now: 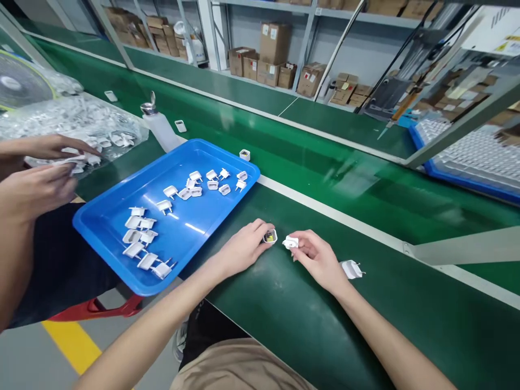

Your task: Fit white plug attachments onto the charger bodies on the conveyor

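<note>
At the counter [280, 314], an open housing [275, 238] is grasped by the left hand [246, 244], a plug cap [291, 242] by the right hand [319, 261], unjoined; one adapter [351, 269] seems finished, many caps [133, 236] are left in the tray [211, 216].

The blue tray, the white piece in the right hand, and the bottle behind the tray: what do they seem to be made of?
Blue tray: probably plastic, glossy; light streaks on its floor.
White piece in the right hand: likely plastic, smooth; looks opaque, moulded.
Bottle: perhaps plastic, matt; the body looks milky, the shiny top metallic.
</note>
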The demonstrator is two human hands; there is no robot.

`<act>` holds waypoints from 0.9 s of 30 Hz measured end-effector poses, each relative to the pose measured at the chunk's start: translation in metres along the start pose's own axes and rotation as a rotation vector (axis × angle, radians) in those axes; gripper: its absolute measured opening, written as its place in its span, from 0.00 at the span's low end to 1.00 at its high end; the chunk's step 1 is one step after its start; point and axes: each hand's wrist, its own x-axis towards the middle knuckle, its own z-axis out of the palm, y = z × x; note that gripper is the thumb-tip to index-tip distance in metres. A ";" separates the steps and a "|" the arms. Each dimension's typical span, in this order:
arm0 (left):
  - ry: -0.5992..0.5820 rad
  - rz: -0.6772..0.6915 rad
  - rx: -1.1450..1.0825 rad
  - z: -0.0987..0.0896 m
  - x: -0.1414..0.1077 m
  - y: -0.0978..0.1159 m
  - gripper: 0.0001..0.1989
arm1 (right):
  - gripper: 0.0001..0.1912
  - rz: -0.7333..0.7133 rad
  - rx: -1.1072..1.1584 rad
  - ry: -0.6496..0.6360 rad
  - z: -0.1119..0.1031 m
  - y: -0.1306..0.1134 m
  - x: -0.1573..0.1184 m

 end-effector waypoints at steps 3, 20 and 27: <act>0.026 -0.151 0.034 0.024 0.005 0.015 0.11 | 0.11 -0.021 0.047 0.016 0.008 -0.002 -0.002; 0.068 -0.174 -0.136 0.056 0.005 0.017 0.19 | 0.05 -0.109 -0.380 -0.050 -0.006 -0.015 0.002; 0.061 -0.151 -0.112 0.060 0.005 0.016 0.18 | 0.06 -0.080 -0.471 -0.060 0.000 -0.020 0.001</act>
